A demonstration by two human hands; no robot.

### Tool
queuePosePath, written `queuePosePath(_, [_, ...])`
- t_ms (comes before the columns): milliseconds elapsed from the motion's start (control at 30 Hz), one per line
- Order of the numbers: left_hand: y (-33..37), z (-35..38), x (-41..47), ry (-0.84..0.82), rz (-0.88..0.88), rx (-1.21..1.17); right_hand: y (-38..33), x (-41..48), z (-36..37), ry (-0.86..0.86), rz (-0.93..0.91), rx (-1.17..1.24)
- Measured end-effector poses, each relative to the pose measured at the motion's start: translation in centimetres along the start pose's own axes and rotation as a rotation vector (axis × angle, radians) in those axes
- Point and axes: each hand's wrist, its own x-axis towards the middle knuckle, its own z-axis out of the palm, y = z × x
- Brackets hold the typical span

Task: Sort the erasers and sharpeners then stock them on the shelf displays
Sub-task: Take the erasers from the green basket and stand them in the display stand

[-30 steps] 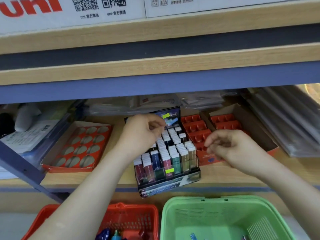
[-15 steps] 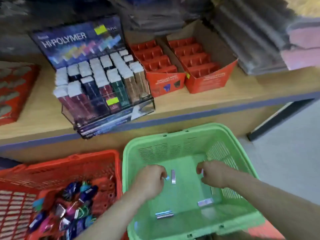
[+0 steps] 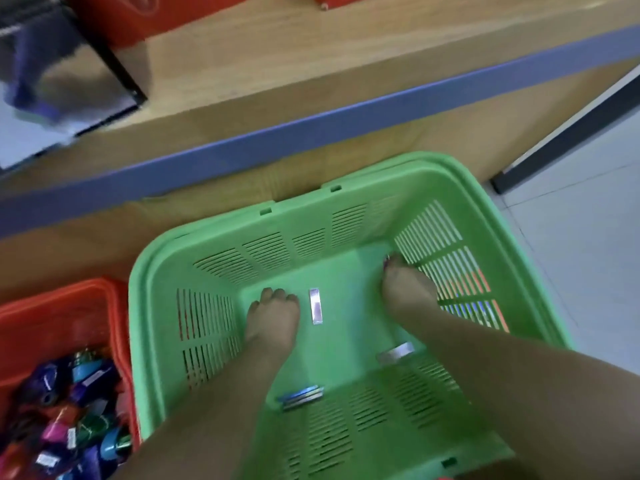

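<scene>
Both my hands are down inside the green basket (image 3: 346, 174). My left hand (image 3: 273, 317) rests on the basket floor with its fingers curled under; anything beneath them is hidden. My right hand (image 3: 405, 289) points its pinched fingertips into the far right corner of the floor. A slim silver-wrapped eraser (image 3: 315, 305) lies between the hands. Another eraser (image 3: 394, 353) lies by my right forearm. A pair of stacked erasers (image 3: 301, 398) lies near the front wall. Colourful sharpeners (image 3: 69, 420) fill the red basket (image 3: 52, 306) at the left.
The wooden shelf with its blue front edge (image 3: 346, 123) runs above the baskets. A blurred eraser display box (image 3: 69, 81) stands on it at the upper left, red cardboard trays (image 3: 138, 15) behind. Grey floor tiles (image 3: 581, 220) and a black shelf foot (image 3: 554, 140) are at the right.
A second ago both hands were at the eraser display on the shelf. They dropped into the green basket, and my view has tilted further down onto it.
</scene>
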Motion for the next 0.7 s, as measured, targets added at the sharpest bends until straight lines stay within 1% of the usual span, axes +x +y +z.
queuePosePath(33, [-0.2,0.0,0.2,0.014,-0.034,-0.079,-0.4,0.4,0.1,0.026,0.015,-0.001])
queuePosePath(133, [-0.3,0.2,1.1,0.121,-0.168,-0.418,-1.4,1.1,0.4,0.056,0.036,0.017])
queuePosePath(200, [0.4,0.1,1.6,0.173,-0.266,-0.648,-1.8,1.2,0.8,0.04,0.0,0.036])
queuePosePath(267, [1.5,0.1,1.9,0.164,-0.323,-0.776,-2.1,1.0,1.1,0.007,-0.074,0.005])
queuePosePath(367, [2.8,0.2,2.4,0.142,-0.334,-0.734,-1.6,0.5,1.0,-0.095,-0.203,-0.13])
queuePosePath(500, [3.1,0.2,3.0,0.124,-0.305,-0.706,0.2,-0.9,0.8,-0.255,-0.318,-0.265])
queuePosePath(600, [3.1,0.7,2.5,0.097,-0.217,-0.614,1.5,-1.5,0.8,-0.355,-0.451,-0.315])
queuePosePath(700, [2.9,1.2,1.3,0.084,-0.113,-0.482,2.1,-2.2,0.3,-0.427,-0.547,-0.374])
